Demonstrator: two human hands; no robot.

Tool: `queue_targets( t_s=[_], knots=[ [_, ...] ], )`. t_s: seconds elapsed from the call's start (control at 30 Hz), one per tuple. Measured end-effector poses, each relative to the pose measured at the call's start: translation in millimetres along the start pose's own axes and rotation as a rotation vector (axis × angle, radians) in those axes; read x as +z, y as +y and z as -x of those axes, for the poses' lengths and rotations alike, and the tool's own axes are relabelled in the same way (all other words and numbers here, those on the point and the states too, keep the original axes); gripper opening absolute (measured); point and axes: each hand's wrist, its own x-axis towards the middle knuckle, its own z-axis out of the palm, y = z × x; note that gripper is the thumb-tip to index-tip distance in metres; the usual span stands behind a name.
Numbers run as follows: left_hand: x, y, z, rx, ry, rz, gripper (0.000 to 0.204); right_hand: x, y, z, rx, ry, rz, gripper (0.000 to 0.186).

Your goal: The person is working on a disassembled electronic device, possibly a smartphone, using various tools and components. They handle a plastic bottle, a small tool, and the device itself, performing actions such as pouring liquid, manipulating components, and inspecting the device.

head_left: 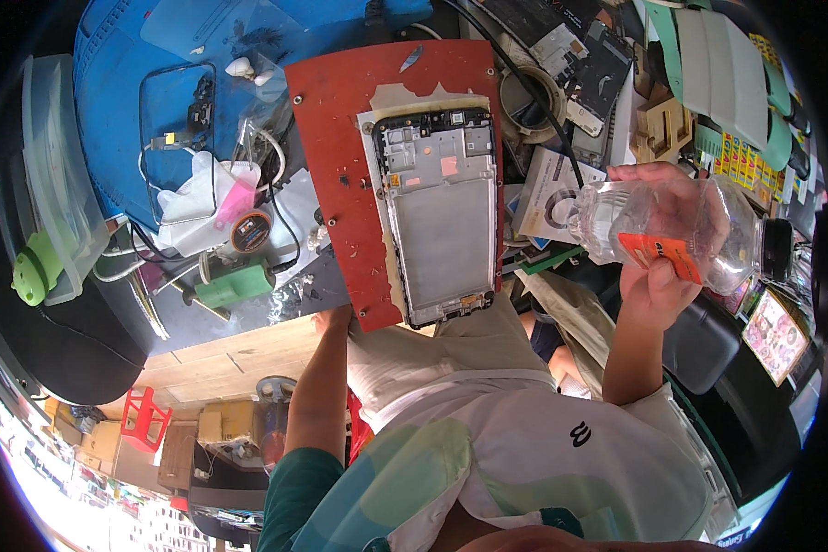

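Observation:
My right hand is wrapped round a clear plastic bottle with an orange label and a black cap. The bottle lies sideways in my grip, cap toward the right, raised over the bench's right side. Little of my left hand shows at the near left edge of a red board; its fingers are hidden, so I cannot tell what they do. On the board rests a black-edged phone frame with a grey metal inner face and pink pads. Worn, pale backing sticks out around it.
On the left, a blue mat bears cables, a white tissue and a thin black frame. Closer in lies a green-handled tool. A clear bin stands far left. A white box and loose phone parts crowd the right.

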Motion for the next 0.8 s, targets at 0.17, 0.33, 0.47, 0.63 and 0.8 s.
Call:
queue_targets(
  t_s=[0.17,0.33,0.47,0.63,0.8],
  knots=[
    [-6.9,0.5,-0.2,-0.012,0.008,0.002,0.079,1.6,4.9,3.8,-0.013,0.006,-0.01,0.091],
    [-13.9,-1.9,-0.1,-0.031,0.021,0.008,0.079,2.1,6.1,8.8,-0.005,-0.009,-0.036,0.088],
    [-16.0,-0.9,0.1,-0.04,0.022,0.009,0.079,2.9,7.0,10.3,-0.009,-0.026,-0.049,0.087],
    [-18.7,-1.4,0.1,-0.05,0.024,0.01,0.079,3.7,8.7,12.6,0.0,-0.023,-0.093,0.087],
    [-18.8,-2.2,1.0,-0.064,0.023,0.017,0.079,5.2,8.7,11.6,0.008,-0.049,-0.087,0.087]
  ],
)
